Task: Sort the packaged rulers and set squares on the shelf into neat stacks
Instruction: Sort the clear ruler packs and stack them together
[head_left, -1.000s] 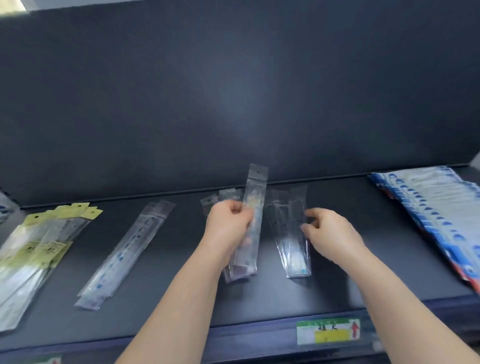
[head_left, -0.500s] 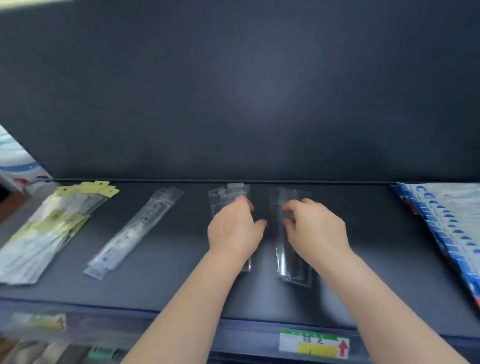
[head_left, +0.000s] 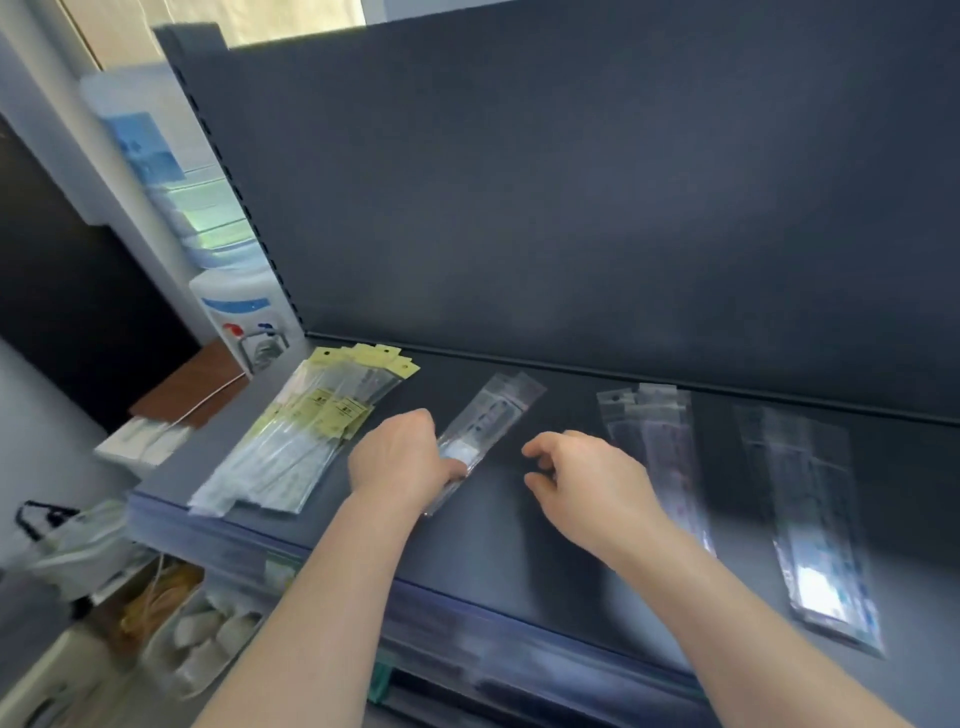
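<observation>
On the dark shelf (head_left: 519, 530) lie several packs of clear-wrapped rulers. My left hand (head_left: 400, 454) rests on the near end of a slim clear ruler pack (head_left: 493, 415) that points to the back right; its fingers press the pack, and a real grip cannot be told. My right hand (head_left: 587, 473) hovers just right of that pack, fingers curled and apart, holding nothing. A fanned pile of rulers with yellow header cards (head_left: 306, 431) lies at the left end. Two more clear ruler stacks lie to the right, one (head_left: 660, 436) by my right hand, one (head_left: 810, 509) further right.
The shelf's dark back panel (head_left: 571, 208) rises behind the packs. Left of the shelf stand a water dispenser (head_left: 228, 301) and a low brown surface (head_left: 192, 384). Bins with goods (head_left: 197, 634) sit below the shelf's front edge.
The view has swung left. Both hands have left the two clear stacks in the middle and moved left to the slim ruler pack; the left hand now lies on its near end.
</observation>
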